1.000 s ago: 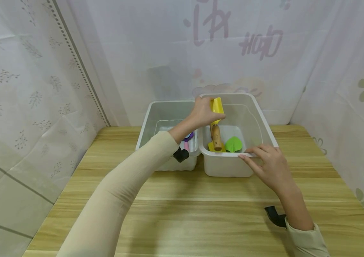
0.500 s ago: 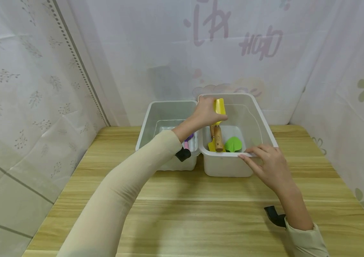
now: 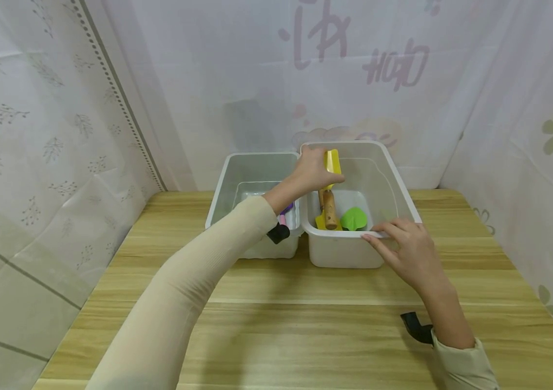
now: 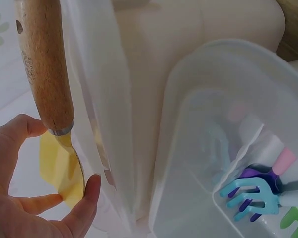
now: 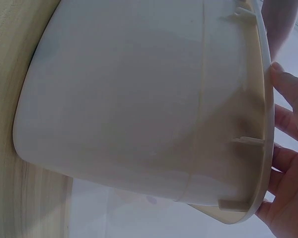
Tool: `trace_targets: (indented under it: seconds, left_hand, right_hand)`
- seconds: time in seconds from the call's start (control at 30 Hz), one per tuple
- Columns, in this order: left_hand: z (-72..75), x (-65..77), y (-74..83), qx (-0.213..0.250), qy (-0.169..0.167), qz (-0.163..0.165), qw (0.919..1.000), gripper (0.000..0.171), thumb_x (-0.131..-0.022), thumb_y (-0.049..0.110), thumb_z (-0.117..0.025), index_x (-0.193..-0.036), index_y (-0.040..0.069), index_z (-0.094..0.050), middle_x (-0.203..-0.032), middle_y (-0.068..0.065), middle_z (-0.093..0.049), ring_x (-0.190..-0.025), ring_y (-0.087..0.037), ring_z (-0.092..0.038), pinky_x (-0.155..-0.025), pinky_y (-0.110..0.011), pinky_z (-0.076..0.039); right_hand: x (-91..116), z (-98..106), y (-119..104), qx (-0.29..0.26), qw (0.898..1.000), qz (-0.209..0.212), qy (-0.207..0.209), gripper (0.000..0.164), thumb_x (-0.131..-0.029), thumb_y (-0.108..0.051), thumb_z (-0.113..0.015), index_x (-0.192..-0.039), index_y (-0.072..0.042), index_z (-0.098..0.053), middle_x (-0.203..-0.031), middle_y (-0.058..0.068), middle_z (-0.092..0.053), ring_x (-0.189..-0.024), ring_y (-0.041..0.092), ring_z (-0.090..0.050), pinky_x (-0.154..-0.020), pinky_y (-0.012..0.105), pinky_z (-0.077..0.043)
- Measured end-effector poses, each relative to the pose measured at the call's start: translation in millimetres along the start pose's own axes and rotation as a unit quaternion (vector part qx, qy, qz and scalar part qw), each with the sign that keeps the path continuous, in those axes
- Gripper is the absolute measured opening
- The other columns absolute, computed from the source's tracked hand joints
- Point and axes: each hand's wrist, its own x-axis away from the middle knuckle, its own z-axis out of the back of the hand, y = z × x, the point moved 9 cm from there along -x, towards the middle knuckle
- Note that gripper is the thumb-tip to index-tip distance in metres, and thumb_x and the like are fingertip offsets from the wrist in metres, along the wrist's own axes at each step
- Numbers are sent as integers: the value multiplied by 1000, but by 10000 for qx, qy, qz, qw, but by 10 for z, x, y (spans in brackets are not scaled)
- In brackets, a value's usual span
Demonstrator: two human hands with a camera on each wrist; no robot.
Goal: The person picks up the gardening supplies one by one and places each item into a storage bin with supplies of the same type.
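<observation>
My left hand (image 3: 310,172) holds a small yellow hand trowel (image 3: 333,161) by its blade, with the wooden handle hanging down into the right bin (image 3: 346,253). In the left wrist view, thumb and fingers pinch the yellow blade (image 4: 69,173) just beyond the metal collar of the wooden handle (image 4: 47,74). Below it in that bin lie another yellow tool (image 3: 321,221) with a wooden handle and a green leaf-shaped piece (image 3: 354,219). My right hand (image 3: 410,250) grips the bin's near right rim, thumb outside and fingers over the edge, as the right wrist view also shows.
A second grey-white bin (image 3: 242,169) stands against the right one on its left. Inside it are a light blue toy rake (image 4: 251,196), a purple piece (image 4: 268,177) and a green one (image 4: 297,220). Wooden tabletop (image 3: 266,319) lies in front; printed curtains hang behind.
My left hand and the trowel have shifted slightly right over the bin, then stayed nearly still. The right hand keeps its place on the rim.
</observation>
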Motion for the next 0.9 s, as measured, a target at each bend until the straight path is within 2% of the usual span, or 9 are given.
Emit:
trace_targets:
  seconds: [0.2,0.37,0.47,0.7,0.9]
  left_hand:
    - [8,5,27,-91,14,-132,9999,61,-92,40,-79,-138,4,-59,-133,-17,-57,-114,-26,-61,-88,-31,-61]
    - [66,9,86,-80,89,-298,9995,64,-95,41,-75,-144,4,-58,-141,-15,-64,-132,-31,-58,-104,-36,-57]
    - [113,12,116,-41,106,-365,9993,66,-95,41,-74,-148,5,-56,-147,-14,-64,-136,-30,-58,-113,-38,-54]
    - [127,35,100,44,68,-401,9992,72,-97,40,-73,-155,4,-49,-158,-15,-56,-147,-31,-52,-121,-41,-48]
    - [120,95,69,86,39,-392,9992,71,-98,38,-73,-153,0,-50,-158,-18,-55,-148,-32,-52,-122,-41,-47]
  right_hand:
    - [0,-3,1,-18,10000,6,13,19,-78,-11,-90,-92,-6,-79,-87,12,-77,-87,34,-71,-77,52,-50]
    - [2,0,-4,-8,10000,22,15,19,-79,-12,-90,-93,-5,-79,-87,12,-76,-86,34,-70,-77,52,-49]
    - [4,-2,-5,-6,10000,10,4,18,-79,-11,-89,-93,-5,-79,-86,12,-76,-86,34,-70,-76,51,-49]
    - [-1,-15,-15,25,10000,-6,-34,21,-78,-10,-90,-95,-4,-79,-87,13,-75,-86,35,-70,-76,52,-49]
    - [-2,-11,-19,43,10000,-36,-68,20,-79,-10,-90,-95,-4,-79,-88,14,-76,-86,35,-70,-76,52,-49]
